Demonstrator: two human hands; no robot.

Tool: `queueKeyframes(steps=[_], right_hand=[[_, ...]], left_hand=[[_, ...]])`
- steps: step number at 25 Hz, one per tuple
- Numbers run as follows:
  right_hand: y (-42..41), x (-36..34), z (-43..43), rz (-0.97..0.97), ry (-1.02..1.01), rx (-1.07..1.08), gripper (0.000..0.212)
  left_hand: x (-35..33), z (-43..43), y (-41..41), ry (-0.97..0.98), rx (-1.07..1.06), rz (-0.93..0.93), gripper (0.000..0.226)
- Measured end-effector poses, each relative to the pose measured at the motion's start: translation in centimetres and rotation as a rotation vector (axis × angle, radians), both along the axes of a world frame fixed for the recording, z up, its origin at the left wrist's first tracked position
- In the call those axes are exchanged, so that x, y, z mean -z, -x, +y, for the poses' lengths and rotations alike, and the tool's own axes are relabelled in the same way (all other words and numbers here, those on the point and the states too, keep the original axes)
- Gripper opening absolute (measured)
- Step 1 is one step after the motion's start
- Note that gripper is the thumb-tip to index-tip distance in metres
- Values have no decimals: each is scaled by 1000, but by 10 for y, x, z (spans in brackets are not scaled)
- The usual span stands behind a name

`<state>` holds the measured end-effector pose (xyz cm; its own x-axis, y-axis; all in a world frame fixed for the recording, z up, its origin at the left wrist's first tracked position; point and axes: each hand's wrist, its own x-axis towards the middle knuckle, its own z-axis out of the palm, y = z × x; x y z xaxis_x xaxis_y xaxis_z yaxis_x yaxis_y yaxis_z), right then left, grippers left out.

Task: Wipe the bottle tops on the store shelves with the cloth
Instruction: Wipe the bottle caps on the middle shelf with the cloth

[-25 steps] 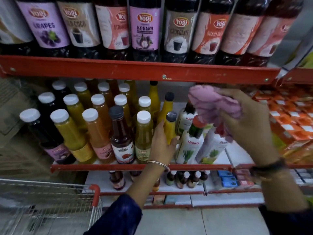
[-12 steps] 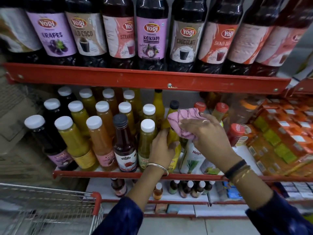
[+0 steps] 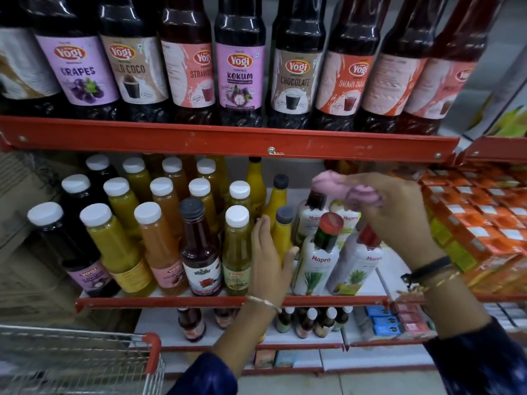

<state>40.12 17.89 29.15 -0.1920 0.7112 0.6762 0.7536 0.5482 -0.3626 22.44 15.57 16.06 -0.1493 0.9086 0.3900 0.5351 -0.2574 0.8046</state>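
Observation:
My right hand (image 3: 399, 212) holds a bunched pink cloth (image 3: 350, 189) over the top of a back-row white Mapro bottle (image 3: 310, 215) on the middle shelf. My left hand (image 3: 268, 260) rests around a yellow bottle with a dark cap (image 3: 283, 223), fingers curved on its body. In front stand two more Mapro bottles, one with a red cap (image 3: 330, 223) and one partly behind my right hand (image 3: 356, 260). To the left are several white-capped juice bottles (image 3: 236, 218).
Tall Yogi syrup bottles (image 3: 239, 75) fill the red upper shelf (image 3: 228, 138), close above my hands. Orange cartons (image 3: 479, 218) are stacked at the right. A shopping cart (image 3: 79, 357) stands at the lower left. Small bottles (image 3: 310, 320) sit on the shelf below.
My right hand has carried the cloth from the yellow bottle's cap rightward and back, onto a Mapro bottle's top. My left hand stays on the yellow bottle.

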Motion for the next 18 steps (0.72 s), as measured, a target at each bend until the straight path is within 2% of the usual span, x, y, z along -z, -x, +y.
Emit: queueKeyframes(steps=[2,4,6,8,11,14,18], right_hand=[[-15,1,6,32,-46,94,30],[-10,18,9,-105,36,135,41],[1,42,5,-205,115,61,43],[2,60,-7,-215,112,44,48],[-10,70,-22,-169,72,140,49],[7,58,0,-186,97,272,37],[4,57,-1,-215,105,86,43]], left_hand=[[-3,-17,-19,-195,88,122,61],[-4,-17,-38,-267,194,195,61],[-9,-1,-51,-100,227,91,67],[-9,20,-53,86,250,-44,67],[-3,31,-50,131,261,12,42],[-6,32,-49,140,239,-9,36],[-9,30,-49,125,232,16,34]])
